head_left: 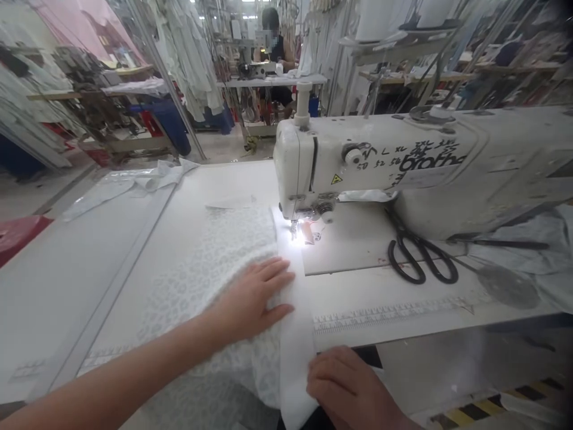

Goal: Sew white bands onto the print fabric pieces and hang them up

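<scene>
White table [67, 286] under your hands: patterned fabric [210, 269] runs lengthwise from your body toward the needle [294, 230]. Your left hand [250, 298] lies open, flat on it; your right hand [349, 388] pinches its near edge.

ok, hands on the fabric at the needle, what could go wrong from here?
1. The left hand lies flat on the white patterned fabric, fingertips close to the needle; a slip forward could put them under it.
2. The right hand grips the fabric only at the table edge, so the strip may skew as it feeds.
3. The black scissors lie open on the machine bed, near the fabric's path; a loose fold might snag them.
</scene>
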Tool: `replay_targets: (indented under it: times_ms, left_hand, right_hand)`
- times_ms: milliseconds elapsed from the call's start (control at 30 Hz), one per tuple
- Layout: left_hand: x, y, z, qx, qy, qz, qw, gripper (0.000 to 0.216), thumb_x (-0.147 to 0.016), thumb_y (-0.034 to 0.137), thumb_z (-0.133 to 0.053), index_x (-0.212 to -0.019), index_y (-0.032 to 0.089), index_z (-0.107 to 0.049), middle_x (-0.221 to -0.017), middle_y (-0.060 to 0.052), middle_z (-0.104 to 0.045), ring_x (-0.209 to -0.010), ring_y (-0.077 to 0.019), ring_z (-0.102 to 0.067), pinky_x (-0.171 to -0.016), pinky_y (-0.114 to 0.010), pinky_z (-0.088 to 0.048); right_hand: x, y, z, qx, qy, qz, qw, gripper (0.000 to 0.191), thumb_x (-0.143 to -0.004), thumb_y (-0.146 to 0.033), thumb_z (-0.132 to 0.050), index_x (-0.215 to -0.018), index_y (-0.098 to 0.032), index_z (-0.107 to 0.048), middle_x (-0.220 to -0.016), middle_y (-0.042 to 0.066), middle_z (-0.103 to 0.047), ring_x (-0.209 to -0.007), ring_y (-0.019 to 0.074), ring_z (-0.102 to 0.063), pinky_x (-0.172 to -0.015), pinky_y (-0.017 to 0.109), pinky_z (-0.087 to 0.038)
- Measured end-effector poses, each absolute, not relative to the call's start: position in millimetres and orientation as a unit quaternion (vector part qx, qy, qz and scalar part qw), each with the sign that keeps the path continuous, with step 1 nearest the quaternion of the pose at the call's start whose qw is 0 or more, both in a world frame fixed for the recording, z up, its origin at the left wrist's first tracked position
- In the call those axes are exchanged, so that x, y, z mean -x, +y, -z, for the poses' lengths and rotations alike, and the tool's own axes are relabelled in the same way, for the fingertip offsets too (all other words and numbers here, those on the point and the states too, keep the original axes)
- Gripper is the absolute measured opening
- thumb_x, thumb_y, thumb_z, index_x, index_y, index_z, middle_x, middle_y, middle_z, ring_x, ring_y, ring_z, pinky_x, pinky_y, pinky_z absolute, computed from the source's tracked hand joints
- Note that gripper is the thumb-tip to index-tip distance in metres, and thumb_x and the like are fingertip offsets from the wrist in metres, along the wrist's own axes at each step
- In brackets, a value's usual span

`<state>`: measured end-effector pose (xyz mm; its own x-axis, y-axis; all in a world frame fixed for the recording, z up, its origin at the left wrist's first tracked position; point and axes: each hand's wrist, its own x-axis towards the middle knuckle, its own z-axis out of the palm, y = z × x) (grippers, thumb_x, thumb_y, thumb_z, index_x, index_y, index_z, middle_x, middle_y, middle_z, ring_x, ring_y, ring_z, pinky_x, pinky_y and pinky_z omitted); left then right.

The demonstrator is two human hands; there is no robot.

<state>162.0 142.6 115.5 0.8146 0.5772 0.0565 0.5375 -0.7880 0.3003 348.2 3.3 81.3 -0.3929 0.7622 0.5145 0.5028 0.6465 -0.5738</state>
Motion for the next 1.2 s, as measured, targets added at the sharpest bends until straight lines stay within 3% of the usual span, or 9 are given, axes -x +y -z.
replay_targets:
  times_ms: [167,500,733,833,900,1033,1133,1200]
  left_hand:
    - [-168,173,-115,-0.945,0.294,-0.079,0.116,0.046,-0.085,0.042,-0.048,-0.127,0.022,-0.045,-0.138,-0.006,-0.042,-0.129,-0.0262,-0.034,-0.105,-0.046,-0.031]
    - [-180,229,-117,-0.949,0.293,-0.081,0.080,0.042,-0.086,0.041,-0.047,-0.123,0.020,-0.046,-0.131,-0.007,-0.048,-0.125,-0.0242,-0.038,-0.103,-0.042,-0.033]
    - [-183,274,-116,-0.945,0.303,-0.109,0.063,0.029,-0.083,0.041,-0.050,-0.099,0.018,-0.056,-0.115,-0.009,-0.055,-0.109,-0.0242,-0.051,-0.094,-0.038,-0.042]
    - [-185,282,-117,-0.933,0.337,-0.121,0.038,0.030,-0.085,0.037,-0.047,-0.108,0.018,-0.053,-0.125,-0.010,-0.050,-0.117,-0.0250,-0.046,-0.098,-0.040,-0.039]
    - [-182,271,-116,-0.909,0.396,-0.132,0.011,0.036,-0.087,0.034,-0.044,-0.117,0.015,-0.049,-0.134,-0.013,-0.043,-0.126,-0.0282,-0.036,-0.101,-0.045,-0.034]
    - [-150,225,-111,-0.863,0.497,-0.079,0.034,0.058,-0.088,0.048,-0.038,-0.135,0.017,-0.031,-0.145,-0.015,-0.027,-0.135,-0.0348,-0.017,-0.100,-0.056,-0.031]
    - [-110,206,-110,-0.870,0.491,-0.025,0.044,0.060,-0.087,0.053,-0.036,-0.138,0.022,-0.029,-0.147,-0.012,-0.026,-0.135,-0.0333,-0.018,-0.102,-0.056,-0.029]
    - [-89,203,-114,-0.880,0.473,-0.018,0.037,0.060,-0.087,0.052,-0.036,-0.138,0.020,-0.031,-0.146,-0.013,-0.026,-0.134,-0.0317,-0.022,-0.104,-0.052,-0.028]
  right_hand:
    - [-352,31,-97,0.422,-0.793,-0.241,0.367,0.019,-0.088,-0.006,-0.040,-0.080,-0.018,-0.054,-0.077,0.005,-0.060,-0.072,0.0173,-0.052,-0.065,0.030,-0.045]
    - [-361,91,-100,0.447,-0.783,-0.239,0.361,0.022,-0.085,-0.008,-0.039,-0.077,-0.018,-0.056,-0.074,0.004,-0.058,-0.071,0.0175,-0.051,-0.063,0.030,-0.042]
    - [-365,136,-98,0.477,-0.776,-0.212,0.354,0.020,-0.079,-0.004,-0.045,-0.073,-0.019,-0.057,-0.072,0.001,-0.059,-0.070,0.0166,-0.053,-0.061,0.028,-0.042]
    - [-365,145,-95,0.489,-0.782,-0.175,0.346,0.021,-0.079,-0.003,-0.044,-0.075,-0.017,-0.060,-0.075,0.003,-0.062,-0.071,0.0177,-0.056,-0.061,0.030,-0.045]
    - [-364,138,-93,0.476,-0.796,-0.143,0.346,0.024,-0.081,-0.004,-0.042,-0.086,-0.015,-0.062,-0.087,0.008,-0.065,-0.082,0.0208,-0.059,-0.070,0.035,-0.049]
    - [-362,87,-94,0.420,-0.837,-0.089,0.340,0.035,-0.084,-0.003,-0.037,-0.111,-0.012,-0.059,-0.114,0.013,-0.062,-0.109,0.0261,-0.054,-0.088,0.045,-0.048]
    - [-361,36,-90,0.359,-0.863,-0.099,0.341,0.035,-0.086,-0.004,-0.041,-0.117,-0.014,-0.056,-0.110,0.012,-0.066,-0.109,0.0241,-0.057,-0.090,0.041,-0.050]
    - [-359,6,-80,0.322,-0.856,-0.143,0.378,0.029,-0.087,-0.007,-0.047,-0.110,-0.019,-0.059,-0.094,0.009,-0.071,-0.095,0.0211,-0.063,-0.084,0.036,-0.053]
